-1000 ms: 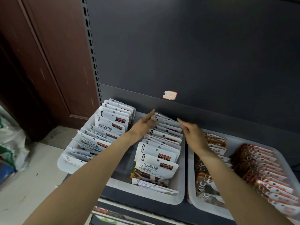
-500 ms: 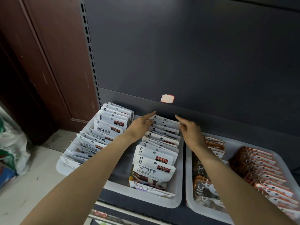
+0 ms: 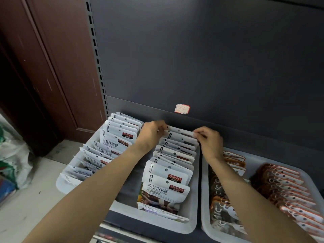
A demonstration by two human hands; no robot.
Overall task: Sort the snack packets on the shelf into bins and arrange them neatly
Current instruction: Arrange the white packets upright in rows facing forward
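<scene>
A white bin [image 3: 194,204] on the dark shelf holds two rows of white snack packets. Its right row [image 3: 168,171] stands front to back, with a chocolate candy packet [image 3: 163,190] at the front. My left hand [image 3: 151,133] pinches the left top corner of the rearmost packet [image 3: 180,133] in that row. On the same packet's right top corner, my right hand [image 3: 208,142] pinches with curled fingers. The left row [image 3: 112,146] of white packets leans beside my left forearm.
A second white bin [image 3: 206,216] to the right holds dark packets [image 3: 222,204] and a row of orange-edged packets [image 3: 287,188]. The shelf's dark back panel [image 3: 210,58] carries a torn price sticker [image 3: 182,108]. A brown door and white sacks [image 3: 12,155] stand at left.
Both hands have moved to the back of the right row and gone from straight fingers to pinching the rearmost packet's top corners.
</scene>
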